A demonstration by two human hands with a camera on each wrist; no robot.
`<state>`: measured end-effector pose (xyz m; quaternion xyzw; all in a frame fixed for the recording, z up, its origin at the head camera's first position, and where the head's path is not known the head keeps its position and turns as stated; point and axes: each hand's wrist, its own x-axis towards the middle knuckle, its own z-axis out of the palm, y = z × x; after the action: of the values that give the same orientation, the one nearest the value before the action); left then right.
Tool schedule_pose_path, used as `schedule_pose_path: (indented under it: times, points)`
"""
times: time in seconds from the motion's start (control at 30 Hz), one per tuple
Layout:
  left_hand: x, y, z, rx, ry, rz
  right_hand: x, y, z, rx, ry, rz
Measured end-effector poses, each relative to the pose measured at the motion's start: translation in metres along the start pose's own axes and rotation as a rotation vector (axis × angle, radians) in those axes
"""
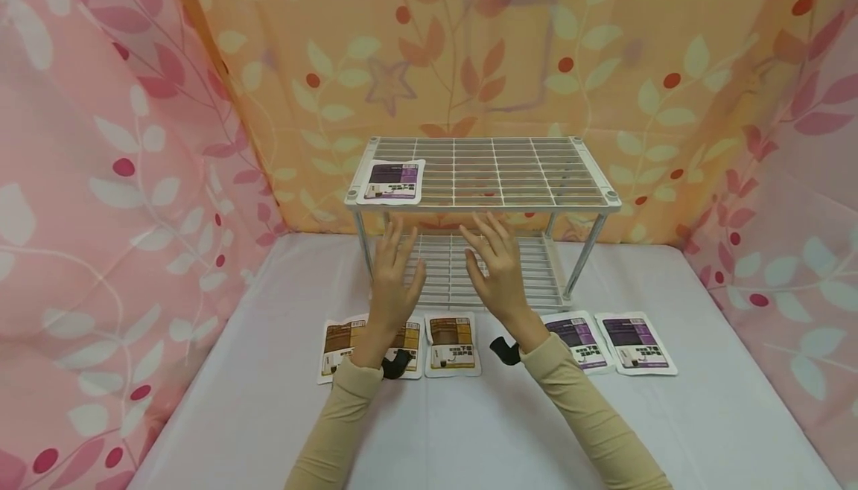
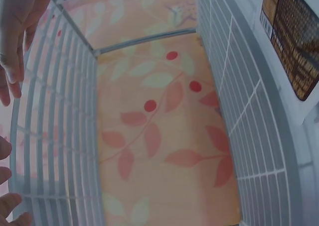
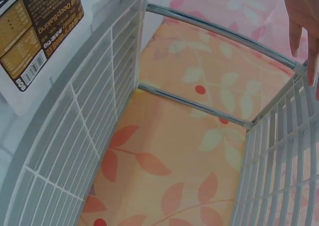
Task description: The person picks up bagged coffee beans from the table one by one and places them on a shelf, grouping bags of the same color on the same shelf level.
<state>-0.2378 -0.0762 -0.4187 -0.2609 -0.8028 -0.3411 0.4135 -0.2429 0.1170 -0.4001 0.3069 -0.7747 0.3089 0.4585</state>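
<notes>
Both hands are raised in front of a white two-tier wire rack (image 1: 482, 208) in the head view, fingers spread and holding nothing. My left hand (image 1: 392, 285) is before the left part of the rack, below a purple-and-white pouch (image 1: 395, 182) lying on the top shelf's left end. Nearer the middle is my right hand (image 1: 501, 274), with its fingertips just below the top shelf's front edge. Brown-and-white pouches lie under the left forearm and beside it, one of them (image 1: 453, 345) between the arms. In the right wrist view, fingers (image 3: 296, 34) show at the upper right edge.
Two purple-and-white pouches lie on the white table (image 1: 469, 430) at the right, the outer one (image 1: 637, 345) fully visible. Black curved pieces (image 1: 506, 351) show by both wrists. Floral cloth (image 1: 469, 43) hangs behind the rack and at both sides.
</notes>
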Motion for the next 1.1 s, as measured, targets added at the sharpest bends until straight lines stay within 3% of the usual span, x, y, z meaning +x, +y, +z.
schedule_pose_path:
  times: [0.47, 0.83, 1.1]
  points:
    - [-0.016, 0.019, 0.027, -0.005, -0.131, 0.02, -0.022, 0.009, -0.012, -0.008, -0.033, 0.077]
    - [-0.027, 0.042, 0.052, -0.001, -0.282, 0.031, -0.04, 0.022, -0.022, -0.041, -0.08, 0.145]
    - [-0.034, 0.053, 0.064, 0.003, -0.335, 0.029, -0.052, 0.032, -0.031, 0.003, -0.113, 0.184]
